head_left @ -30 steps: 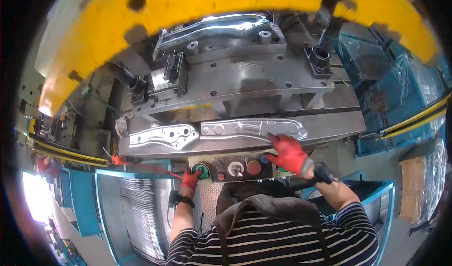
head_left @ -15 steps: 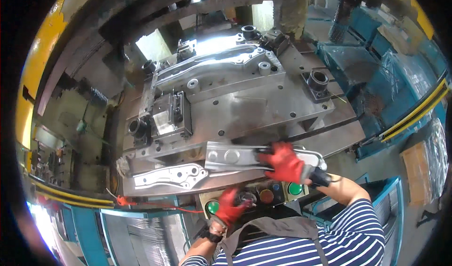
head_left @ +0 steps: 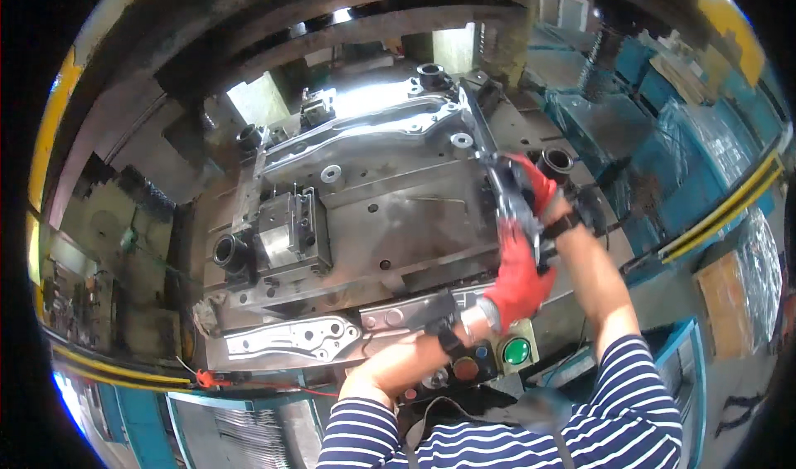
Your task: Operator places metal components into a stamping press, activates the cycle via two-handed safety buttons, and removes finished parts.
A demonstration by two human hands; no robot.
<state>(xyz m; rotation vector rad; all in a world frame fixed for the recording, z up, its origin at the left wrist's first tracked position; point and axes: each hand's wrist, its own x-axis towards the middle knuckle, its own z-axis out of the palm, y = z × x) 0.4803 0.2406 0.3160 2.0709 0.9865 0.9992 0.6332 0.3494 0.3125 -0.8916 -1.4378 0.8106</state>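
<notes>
Both my hands, in red gloves, grip a long stamped metal strip (head_left: 478, 129) above the right side of the press die. My right hand (head_left: 539, 185) is closed round its middle. Nearer to me, my left hand (head_left: 521, 277) closes on its near end; some fingers are blurred. The strip's far end reaches toward the right end of a shiny shaped metal part (head_left: 356, 129) on the die; whether they touch I cannot tell. On the near ledge lie a bright holed metal bracket (head_left: 290, 338) and a flat metal piece (head_left: 385, 316), partly hidden by my left wrist.
Round dark guide bushings (head_left: 555, 160) stand at the die's corners, and a raised steel block (head_left: 286, 230) at its left. A control box with a green button (head_left: 516, 351) is below my left forearm. Yellow rails (head_left: 730, 212) flank the sides; a cardboard box (head_left: 730, 311) stands right.
My right hand has moved up and away from the near ledge, lifting the strip and swinging it lengthwise over the die. My left hand has left the control box and taken hold of the strip.
</notes>
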